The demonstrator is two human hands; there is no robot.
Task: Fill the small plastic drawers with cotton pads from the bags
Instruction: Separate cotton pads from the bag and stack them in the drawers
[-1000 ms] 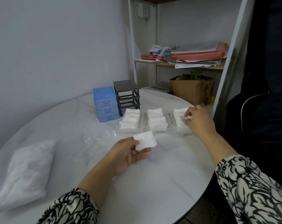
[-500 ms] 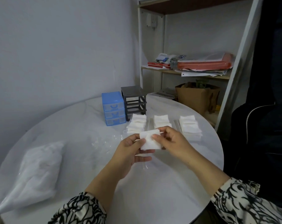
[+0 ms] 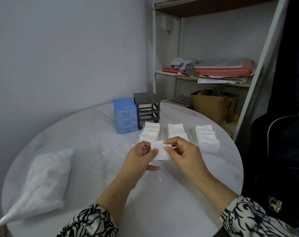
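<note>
- Both hands meet above the middle of the round white bench (image 3: 162,202), sharing one small stack of cotton pads (image 3: 160,151).
- The left hand (image 3: 138,159) cradles the stack from below and the side, thumb pressed on its left edge; the right hand (image 3: 184,153) pinches its upper right corner between thumb and forefinger. Neither hand is free.
- Beyond the hands lie three clear drawers in a row, each already holding white pads: the left drawer (image 3: 149,132), the middle drawer (image 3: 176,131) and the right drawer (image 3: 207,137).
- The empty grey frame (image 3: 147,108) and a blue drawer unit (image 3: 124,115) stand side by side behind them.
- A full bag of pads (image 3: 42,182) lies well apart at the bench's left; crumpled clear plastic (image 3: 111,151) sits just left of the hands.
- Judged by their look, the pads are very light, soft and compressible, and a stack probably fans or sheds layers if gripped at one corner only.
- Holding across opposite edges with gentle pressure, thumb above and fingers beneath, should keep the stack square for setting into a drawer.
</note>
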